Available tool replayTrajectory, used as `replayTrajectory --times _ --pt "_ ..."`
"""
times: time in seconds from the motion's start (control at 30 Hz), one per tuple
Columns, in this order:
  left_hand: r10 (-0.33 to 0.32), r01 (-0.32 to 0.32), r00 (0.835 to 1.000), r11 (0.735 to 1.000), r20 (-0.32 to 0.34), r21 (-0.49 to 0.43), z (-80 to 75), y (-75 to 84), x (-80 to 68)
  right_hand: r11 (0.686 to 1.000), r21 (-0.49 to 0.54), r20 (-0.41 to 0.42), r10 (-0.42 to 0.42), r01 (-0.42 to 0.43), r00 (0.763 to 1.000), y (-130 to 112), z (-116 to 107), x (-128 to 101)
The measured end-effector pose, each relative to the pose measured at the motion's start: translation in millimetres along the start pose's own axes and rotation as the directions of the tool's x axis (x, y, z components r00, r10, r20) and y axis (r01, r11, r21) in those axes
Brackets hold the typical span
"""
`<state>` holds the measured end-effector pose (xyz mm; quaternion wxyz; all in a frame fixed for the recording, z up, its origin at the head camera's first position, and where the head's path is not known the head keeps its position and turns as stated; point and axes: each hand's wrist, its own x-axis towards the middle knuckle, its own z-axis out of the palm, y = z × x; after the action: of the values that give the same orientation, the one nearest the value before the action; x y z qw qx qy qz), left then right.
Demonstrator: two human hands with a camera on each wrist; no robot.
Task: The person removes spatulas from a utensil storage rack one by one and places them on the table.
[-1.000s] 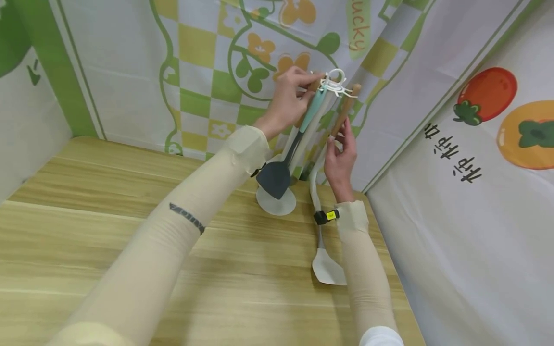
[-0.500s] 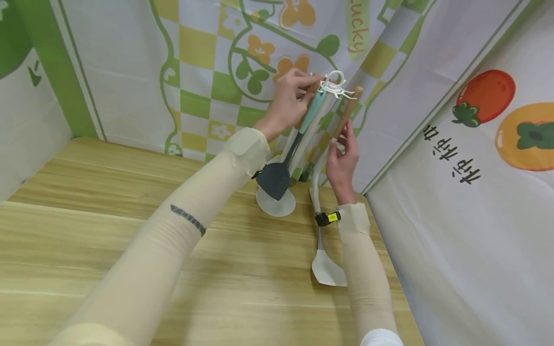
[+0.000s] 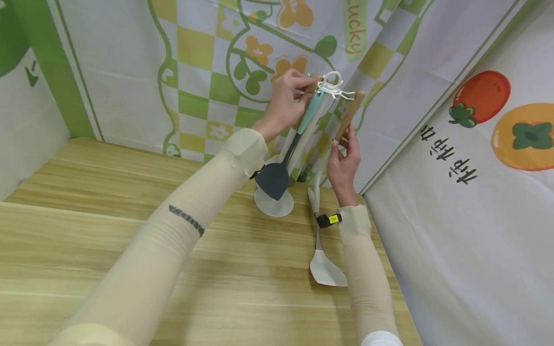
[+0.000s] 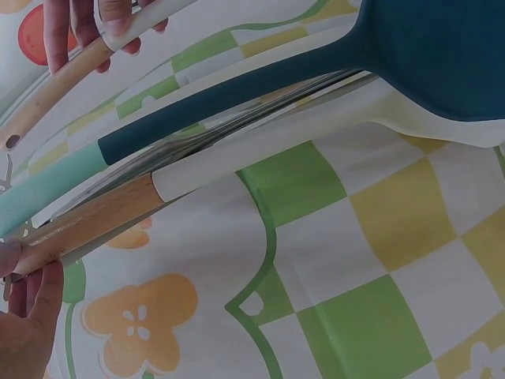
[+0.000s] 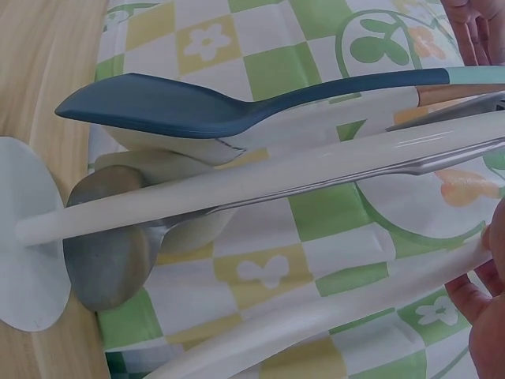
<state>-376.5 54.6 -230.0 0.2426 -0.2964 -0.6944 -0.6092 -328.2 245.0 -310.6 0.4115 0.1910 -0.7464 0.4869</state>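
While our left hand [image 3: 286, 102] is pinching a wooden handle [image 4: 95, 223] at the rack's [image 5: 260, 178] nine o'clock, our right hand [image 3: 345, 162] is pinching a second utensil [image 3: 348, 115] at four o'clock, just beside a hook [image 3: 348, 97]; if its hole [image 4: 12, 142] is missing that hook, we could be dropping it on release.

Beside my left hand [image 3: 285, 101], the spatula [image 3: 273, 179] is navy and mint. Behind that hand, the cloth [image 3: 195, 48] is checked green, yellow, white.
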Motion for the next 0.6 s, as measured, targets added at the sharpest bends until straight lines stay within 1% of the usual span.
replayTrajectory --times 0.33,0.6 --pt "0.001 -0.001 1.000 1.000 -0.003 -0.011 0.8 -1.9 0.2 0.999 -0.034 0.010 -0.024 0.024 1.000 0.8 -3.5 -2.6" --pt "-0.002 0.002 1.000 1.000 -0.006 -0.019 1.6 -1.8 0.4 0.999 -0.033 0.009 -0.015 0.016 1.000 2.9 -6.2 -4.7"
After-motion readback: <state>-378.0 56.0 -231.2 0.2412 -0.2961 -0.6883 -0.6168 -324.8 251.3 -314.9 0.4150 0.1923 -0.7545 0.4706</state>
